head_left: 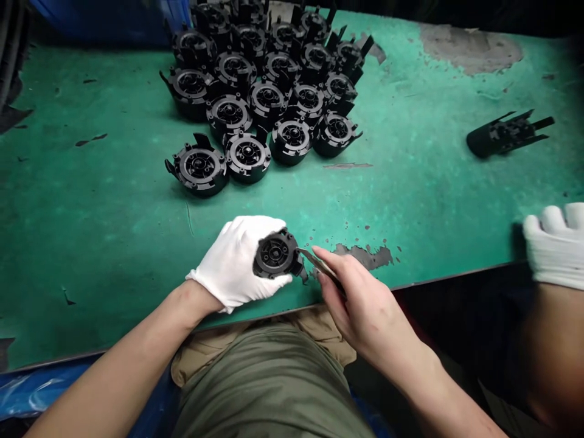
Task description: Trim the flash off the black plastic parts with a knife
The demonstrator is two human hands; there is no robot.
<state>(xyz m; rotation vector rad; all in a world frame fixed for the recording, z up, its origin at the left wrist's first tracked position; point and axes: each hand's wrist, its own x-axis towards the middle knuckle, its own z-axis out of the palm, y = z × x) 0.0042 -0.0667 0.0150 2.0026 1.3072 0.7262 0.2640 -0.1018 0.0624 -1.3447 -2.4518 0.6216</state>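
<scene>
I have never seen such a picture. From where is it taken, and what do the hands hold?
A camera worn on a person's head took it, looking forward and down; no robot is here. The white-gloved left hand holds a round black part. The bare right hand holds a thin tool, its tip close to the part's edge. On the green table, many similar parts stand together; one black pronged piece sits apart, farther right. The gloved hand at the right edge is another person's.

left hand [237,261], white glove: grips round black part [275,252] | right hand [362,295], bare: thin tool [314,260], perhaps a blade, tip at part's edge | green table [114,201]: black housings [268,97] clustered beyond | co-worker's gloved hand [556,246]: right edge
</scene>
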